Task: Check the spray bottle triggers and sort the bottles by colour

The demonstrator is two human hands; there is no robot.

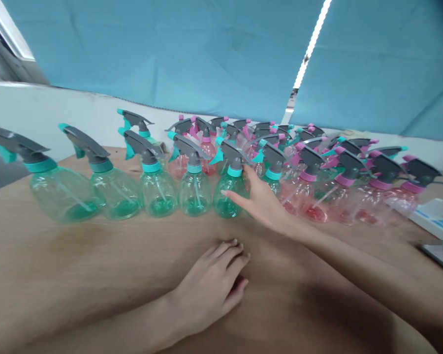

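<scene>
The right hand point(264, 199), half-closed on the green bottle point(227, 207), seemingly positions it, next needing steadiness; the left hand point(210, 282), loosely curled before it, looks empty.

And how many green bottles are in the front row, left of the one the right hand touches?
4: the leftmost bottle, the second bottle, the third bottle and the fourth bottle, which stands beside the touched bottle. Another green bottle stands partly hidden behind the third.

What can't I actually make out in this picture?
All in the head view:
Right hand: most fingers hidden by the green bottle.
Back-row bottles: mostly hidden by front bottles.
Leftmost sprayer: nozzle cut off by left edge.
Flat object: cut off by right edge, partly pixelated.
</scene>
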